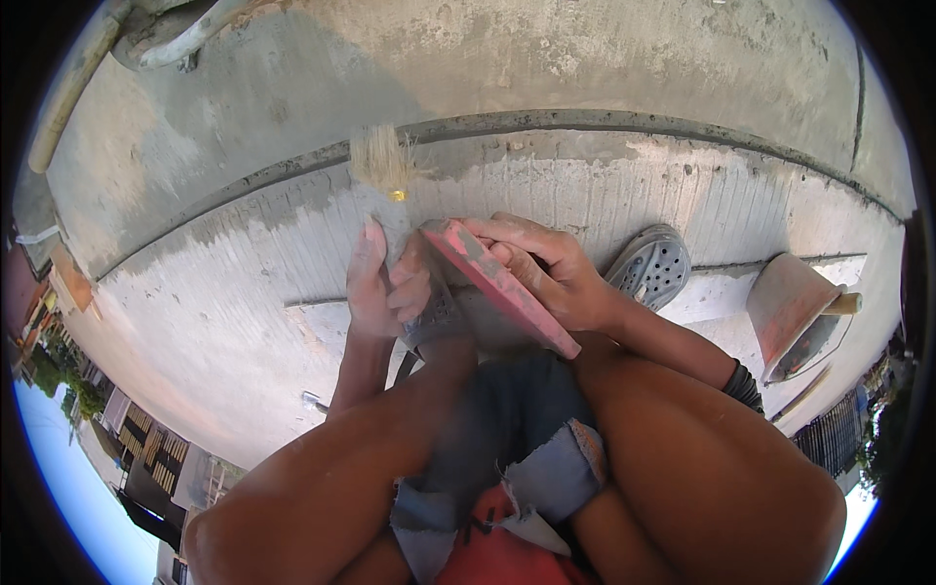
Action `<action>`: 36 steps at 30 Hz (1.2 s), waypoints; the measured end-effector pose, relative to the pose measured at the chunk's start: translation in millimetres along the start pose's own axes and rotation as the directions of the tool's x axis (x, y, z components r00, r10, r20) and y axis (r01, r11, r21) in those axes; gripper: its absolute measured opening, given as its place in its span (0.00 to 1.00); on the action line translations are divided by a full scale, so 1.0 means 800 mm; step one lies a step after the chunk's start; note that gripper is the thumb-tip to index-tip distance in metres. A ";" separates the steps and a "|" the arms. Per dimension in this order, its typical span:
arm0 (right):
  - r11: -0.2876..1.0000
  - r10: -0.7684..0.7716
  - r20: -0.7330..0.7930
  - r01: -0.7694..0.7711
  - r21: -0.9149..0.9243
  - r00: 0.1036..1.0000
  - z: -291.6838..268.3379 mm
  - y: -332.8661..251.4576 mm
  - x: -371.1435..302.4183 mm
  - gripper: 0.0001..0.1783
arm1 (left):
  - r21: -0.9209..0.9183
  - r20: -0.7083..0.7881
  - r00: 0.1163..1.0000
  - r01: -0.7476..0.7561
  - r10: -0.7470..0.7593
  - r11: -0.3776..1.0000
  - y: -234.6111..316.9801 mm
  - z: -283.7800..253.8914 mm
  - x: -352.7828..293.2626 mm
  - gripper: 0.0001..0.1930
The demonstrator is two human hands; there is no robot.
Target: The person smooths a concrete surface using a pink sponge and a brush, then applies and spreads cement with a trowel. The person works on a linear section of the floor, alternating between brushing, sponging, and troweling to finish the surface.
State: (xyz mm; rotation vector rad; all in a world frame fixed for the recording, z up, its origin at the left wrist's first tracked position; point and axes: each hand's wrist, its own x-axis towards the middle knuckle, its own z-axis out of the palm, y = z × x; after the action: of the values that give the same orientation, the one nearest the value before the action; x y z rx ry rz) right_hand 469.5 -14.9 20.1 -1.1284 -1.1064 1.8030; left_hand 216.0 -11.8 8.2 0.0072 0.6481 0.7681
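A paintbrush with pale, splayed bristles (382, 161) points away from me, and my left hand (375, 283) is closed round its handle. In my right hand (556, 273) is a flat pinkish-red plastering float (507, 290), smeared with grey cement. It is held tilted, with its edge up, between my knees; my right fingers wrap its far right side, where any handle is hidden. The two tools are close together but I cannot tell whether they touch. Beyond them lies a concrete surface (604, 180) with wet-looking grey patches and streaks.
A grey clog (650, 265) is on my right foot; the other clog (436, 314) is partly behind my left hand. At the right a dirty bucket (788, 307) leans over with a wooden stick (843, 303) at its mouth. A pole (83, 88) and a pale pipe (195, 37) lie at the far left.
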 end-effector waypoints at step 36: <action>0.512 0.395 0.201 -0.034 -0.858 0.896 -0.147 -0.105 0.175 0.18 | -0.191 0.130 0.960 0.269 -0.247 0.944 -0.001 -0.069 -0.023 0.22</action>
State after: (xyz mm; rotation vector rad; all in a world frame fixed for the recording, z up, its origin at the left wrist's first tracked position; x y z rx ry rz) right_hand 540.9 173.3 26.5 -1.5385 -2.3461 1.7057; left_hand 176.8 -36.9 -26.4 -0.2238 0.4557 0.5733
